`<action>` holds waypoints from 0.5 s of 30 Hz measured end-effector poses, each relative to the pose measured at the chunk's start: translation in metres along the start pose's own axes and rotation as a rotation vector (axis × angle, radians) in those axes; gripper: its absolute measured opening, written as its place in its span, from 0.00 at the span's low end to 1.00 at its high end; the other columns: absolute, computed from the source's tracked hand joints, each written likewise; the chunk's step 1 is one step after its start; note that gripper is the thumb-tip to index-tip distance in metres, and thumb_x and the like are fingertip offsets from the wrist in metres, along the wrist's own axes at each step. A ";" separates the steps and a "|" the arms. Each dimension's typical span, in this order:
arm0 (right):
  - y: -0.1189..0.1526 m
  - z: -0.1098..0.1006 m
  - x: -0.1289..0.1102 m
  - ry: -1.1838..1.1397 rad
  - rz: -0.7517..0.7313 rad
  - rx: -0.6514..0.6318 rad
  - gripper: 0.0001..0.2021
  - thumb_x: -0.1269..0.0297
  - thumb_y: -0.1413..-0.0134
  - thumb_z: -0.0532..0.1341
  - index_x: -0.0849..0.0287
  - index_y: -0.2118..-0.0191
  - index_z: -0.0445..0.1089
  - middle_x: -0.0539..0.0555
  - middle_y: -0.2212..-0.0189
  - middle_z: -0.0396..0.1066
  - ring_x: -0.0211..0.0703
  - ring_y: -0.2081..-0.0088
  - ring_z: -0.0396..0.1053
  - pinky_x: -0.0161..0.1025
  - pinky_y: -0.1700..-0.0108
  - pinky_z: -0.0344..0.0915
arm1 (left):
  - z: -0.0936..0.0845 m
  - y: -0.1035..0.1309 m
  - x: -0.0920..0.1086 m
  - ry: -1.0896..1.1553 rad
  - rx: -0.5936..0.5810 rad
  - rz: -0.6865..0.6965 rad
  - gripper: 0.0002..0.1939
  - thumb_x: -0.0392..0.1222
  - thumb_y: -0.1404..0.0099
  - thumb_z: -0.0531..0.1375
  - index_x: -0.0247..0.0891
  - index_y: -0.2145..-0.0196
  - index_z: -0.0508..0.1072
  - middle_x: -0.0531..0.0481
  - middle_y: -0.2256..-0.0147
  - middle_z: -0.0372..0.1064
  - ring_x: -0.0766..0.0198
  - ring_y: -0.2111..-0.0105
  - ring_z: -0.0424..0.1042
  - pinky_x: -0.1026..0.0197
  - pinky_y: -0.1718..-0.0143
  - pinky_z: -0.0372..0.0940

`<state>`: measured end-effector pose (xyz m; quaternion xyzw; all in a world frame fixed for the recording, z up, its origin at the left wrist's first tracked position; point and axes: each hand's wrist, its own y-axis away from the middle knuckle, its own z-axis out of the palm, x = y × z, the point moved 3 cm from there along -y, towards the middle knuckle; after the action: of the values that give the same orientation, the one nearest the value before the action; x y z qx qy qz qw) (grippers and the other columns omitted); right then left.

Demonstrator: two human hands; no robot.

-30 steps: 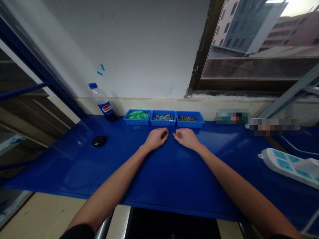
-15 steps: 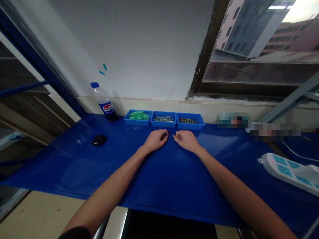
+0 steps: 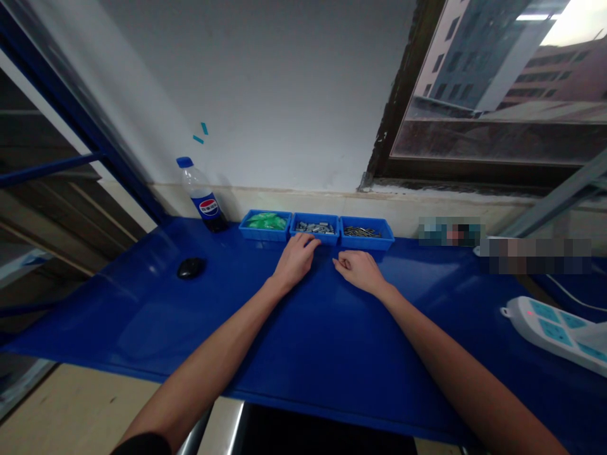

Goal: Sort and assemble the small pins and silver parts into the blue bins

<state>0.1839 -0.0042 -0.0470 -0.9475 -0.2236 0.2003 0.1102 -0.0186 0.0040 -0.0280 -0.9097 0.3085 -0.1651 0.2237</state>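
My left hand [image 3: 296, 259] is at the front edge of the middle blue bin [image 3: 315, 238], its fingers loosely stretched and apart, with nothing visible in them. That bin holds small grey metal pieces [image 3: 315, 227]. To the right, my right hand [image 3: 359, 269] rests on the blue table just in front of the right bin [image 3: 367, 242]. Its fingers are curled together, and whatever may be inside them is hidden. Thin metal pieces like screws or pins [image 3: 361, 232] lie in the right bin. Green plastic-looking items [image 3: 266, 221] fill the left bin [image 3: 264, 235].
A cola bottle [image 3: 207, 205] stands upright by the wall, left of the bins. A black computer mouse [image 3: 190, 268] lies on the blue table [image 3: 303, 341]. On the right are a white power strip [image 3: 545, 325] and blurred-out items [image 3: 450, 232] near the window.
My left hand has moved forward to the middle bin, and its fingers have uncurled. My right hand stays curled in nearly the same place. The view has shifted slightly.
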 end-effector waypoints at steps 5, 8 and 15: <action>0.000 -0.001 -0.001 -0.011 -0.009 0.014 0.17 0.59 0.35 0.57 0.56 0.76 0.59 0.50 0.77 0.67 0.40 0.74 0.63 0.38 0.69 0.46 | -0.009 -0.011 -0.015 -0.192 0.022 -0.100 0.26 0.27 0.33 0.53 0.38 0.39 0.70 0.36 0.44 0.71 0.41 0.39 0.60 0.39 0.43 0.62; 0.000 -0.001 -0.001 -0.012 -0.012 0.017 0.17 0.59 0.35 0.57 0.56 0.76 0.58 0.50 0.77 0.67 0.40 0.74 0.63 0.38 0.69 0.46 | -0.007 -0.013 -0.025 -0.203 0.000 -0.116 0.25 0.25 0.34 0.53 0.36 0.43 0.74 0.36 0.50 0.75 0.41 0.41 0.63 0.40 0.45 0.63; -0.002 0.000 0.005 -0.116 0.030 0.039 0.19 0.55 0.36 0.58 0.55 0.77 0.62 0.49 0.79 0.67 0.40 0.76 0.63 0.37 0.70 0.50 | -0.007 -0.010 -0.031 -0.120 0.004 -0.103 0.20 0.25 0.34 0.53 0.36 0.51 0.79 0.42 0.58 0.78 0.48 0.50 0.68 0.49 0.48 0.68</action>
<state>0.1876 -0.0004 -0.0481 -0.9353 -0.2113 0.2606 0.1127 -0.0406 0.0288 -0.0217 -0.9321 0.2472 -0.1220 0.2350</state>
